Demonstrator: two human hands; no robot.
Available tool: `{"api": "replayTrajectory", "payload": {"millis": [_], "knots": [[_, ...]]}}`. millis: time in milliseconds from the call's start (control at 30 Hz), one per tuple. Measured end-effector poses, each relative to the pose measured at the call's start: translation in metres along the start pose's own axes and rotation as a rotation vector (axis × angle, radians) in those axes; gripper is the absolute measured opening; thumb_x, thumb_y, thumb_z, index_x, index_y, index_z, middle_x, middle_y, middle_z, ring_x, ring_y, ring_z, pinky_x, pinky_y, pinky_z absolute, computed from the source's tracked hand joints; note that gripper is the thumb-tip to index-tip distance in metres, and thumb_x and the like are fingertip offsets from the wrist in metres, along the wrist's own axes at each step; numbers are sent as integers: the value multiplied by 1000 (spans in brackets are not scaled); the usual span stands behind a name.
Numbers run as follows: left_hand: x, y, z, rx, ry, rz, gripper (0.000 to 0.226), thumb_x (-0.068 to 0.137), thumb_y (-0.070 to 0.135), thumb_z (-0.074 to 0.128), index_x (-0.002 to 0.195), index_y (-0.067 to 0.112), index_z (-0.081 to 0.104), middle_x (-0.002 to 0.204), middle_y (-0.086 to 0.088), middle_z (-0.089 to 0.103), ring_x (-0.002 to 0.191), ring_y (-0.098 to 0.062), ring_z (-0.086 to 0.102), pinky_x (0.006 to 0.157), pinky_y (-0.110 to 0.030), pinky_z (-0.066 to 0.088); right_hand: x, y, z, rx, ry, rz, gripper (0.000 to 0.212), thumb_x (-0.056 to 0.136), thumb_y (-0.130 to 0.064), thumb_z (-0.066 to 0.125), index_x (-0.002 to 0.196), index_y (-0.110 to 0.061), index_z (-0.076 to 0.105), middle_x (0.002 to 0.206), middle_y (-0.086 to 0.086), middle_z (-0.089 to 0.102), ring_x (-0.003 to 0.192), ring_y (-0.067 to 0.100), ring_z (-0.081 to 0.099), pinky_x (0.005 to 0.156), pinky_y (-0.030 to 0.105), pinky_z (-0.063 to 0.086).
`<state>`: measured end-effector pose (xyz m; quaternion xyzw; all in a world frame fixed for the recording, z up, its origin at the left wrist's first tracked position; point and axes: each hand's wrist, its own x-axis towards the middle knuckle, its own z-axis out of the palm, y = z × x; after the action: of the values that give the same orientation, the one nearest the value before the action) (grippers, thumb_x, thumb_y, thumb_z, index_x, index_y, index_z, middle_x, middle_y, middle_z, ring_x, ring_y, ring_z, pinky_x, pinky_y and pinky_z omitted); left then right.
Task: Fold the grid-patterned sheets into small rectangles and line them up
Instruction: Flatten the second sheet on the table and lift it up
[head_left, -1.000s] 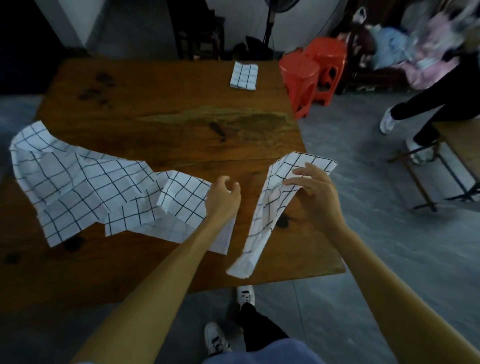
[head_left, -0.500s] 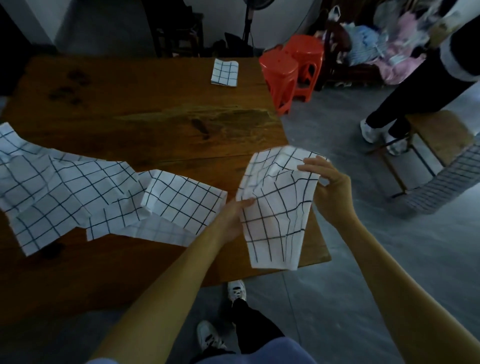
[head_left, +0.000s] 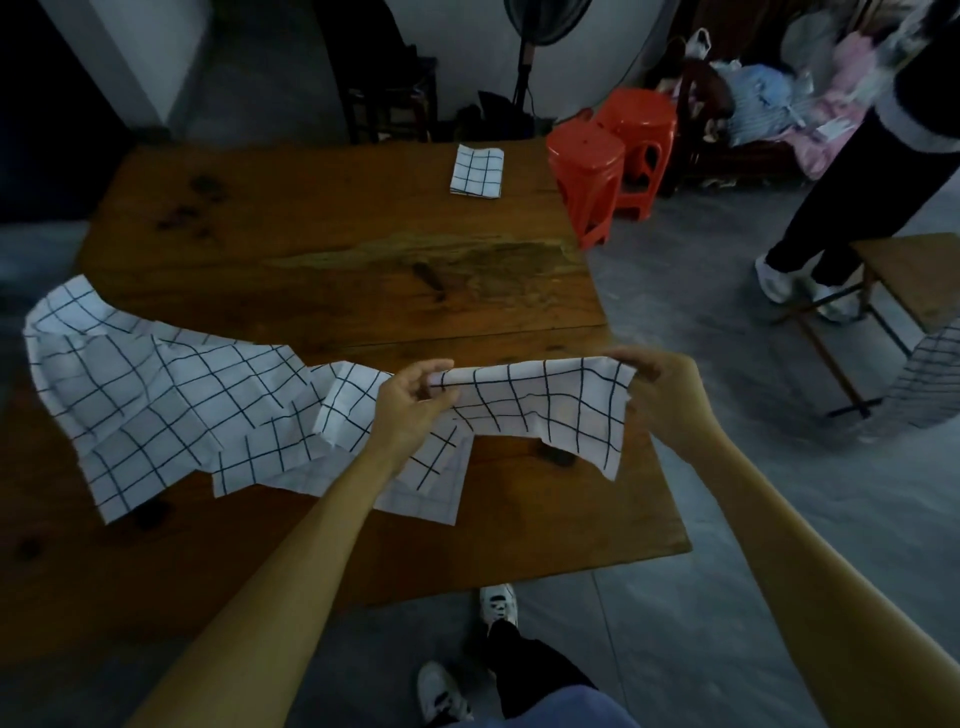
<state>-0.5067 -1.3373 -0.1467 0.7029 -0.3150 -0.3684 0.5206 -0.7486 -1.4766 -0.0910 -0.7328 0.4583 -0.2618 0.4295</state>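
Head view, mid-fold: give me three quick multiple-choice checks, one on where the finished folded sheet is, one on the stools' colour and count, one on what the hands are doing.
1. Where does the folded sheet lie?
A. near the table's far edge
B. on the floor
C. under the left forearm

2. The stools beside the table are:
A. one blue
B. two red
C. three green

3. The held sheet is:
A. flat on the table, untouched
B. stretched between both hands, above the table
C. in one hand only

Answers:
1 A: the small folded rectangle sits alone by the far edge, apart from the crumpled sheets on the near left.
2 B: two red plastic stools stand at the far right corner.
3 B: the left hand and right hand each pinch an upper end, the rest hanging.
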Motion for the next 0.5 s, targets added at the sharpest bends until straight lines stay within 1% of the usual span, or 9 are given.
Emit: {"api": "replayTrajectory", "payload": {"millis": [33,100,167,233,300,333,400,433,500], "knots": [[-1,-1,-1,103,22,31,34,81,18,74,112,28,64,115,-2,58,103,-15,55,93,-34,49,3,-5,0,6,-18,-2,28,86,5,59,102,-13,74,92,-3,74,81,7,70,65,18,55],[-1,0,-2,306,75,139,38,80,22,75,115,26,62,122,-1,46,111,-11,42,100,-34,41,7,-17,0,-10,-56,-39,28,87,4,59,97,-17,74,90,-6,73,77,2,68,63,15,53],[-2,14,6,402,75,294,43,80,27,74,120,24,60,126,-1,37,117,-9,33,102,-30,33,7,-31,3,-46,-115,-76,32,89,5,55,91,-22,72,86,-9,71,67,-4,64,57,10,48],[-5,38,22,478,-19,453,46,82,38,68,124,22,58,129,-1,43,120,-7,34,100,-27,26,7,-43,9,-89,-186,-95,43,90,11,46,90,-24,71,81,-1,71,46,0,54,44,9,38],[-7,57,39,529,-95,551,47,83,44,62,123,19,60,126,0,54,119,-10,43,102,-31,28,5,-55,13,-121,-240,-106,50,87,15,40,91,-22,73,77,8,71,36,6,41,38,11,28],[-7,63,46,533,-106,573,44,85,43,62,121,18,61,122,0,59,117,-12,48,104,-35,29,4,-60,13,-120,-264,-114,50,86,16,39,93,-19,74,80,8,71,36,5,40,38,11,27],[-5,67,51,493,-87,578,31,88,37,63,112,18,65,109,5,66,102,-9,56,107,-42,29,4,-65,12,-120,-290,-140,51,86,16,40,95,-20,75,89,-2,73,37,4,43,39,11,29],[-4,67,52,466,-70,572,23,90,34,63,105,18,67,100,7,67,92,-5,57,108,-40,27,4,-66,11,-122,-285,-149,49,88,13,42,96,-23,73,86,-9,72,38,5,42,40,12,29],[-5,66,51,437,-39,566,13,91,30,62,93,19,68,85,12,64,76,5,53,104,-32,25,2,-63,8,-81,-229,-168,38,94,2,47,104,-27,69,65,-20,61,43,4,42,44,15,31]]}}
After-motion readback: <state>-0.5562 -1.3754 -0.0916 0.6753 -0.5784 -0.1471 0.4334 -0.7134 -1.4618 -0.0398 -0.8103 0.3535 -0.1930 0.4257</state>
